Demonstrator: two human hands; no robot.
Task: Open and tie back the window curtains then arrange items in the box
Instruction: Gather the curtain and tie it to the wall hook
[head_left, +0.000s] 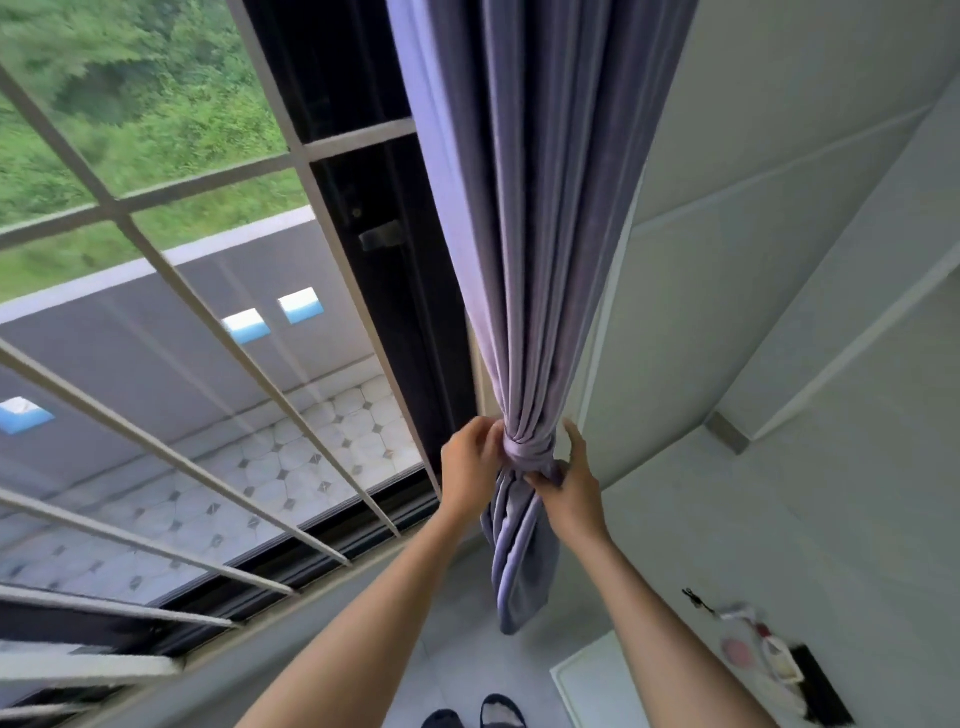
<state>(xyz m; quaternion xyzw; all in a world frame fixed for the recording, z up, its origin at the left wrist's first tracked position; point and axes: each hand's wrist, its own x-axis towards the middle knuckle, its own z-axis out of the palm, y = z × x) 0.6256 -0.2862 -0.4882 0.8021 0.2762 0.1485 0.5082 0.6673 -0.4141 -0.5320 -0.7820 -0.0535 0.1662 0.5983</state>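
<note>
curtain knot (527, 449) between both hands | left hand (470, 462) pinching knot | right hand (569, 491) pinching tail

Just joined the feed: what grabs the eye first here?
The purple curtain, gathered at centre and knotted low, with the left hand and right hand gripping the knot. Left of it, the barred window shows greenery outside.
</note>
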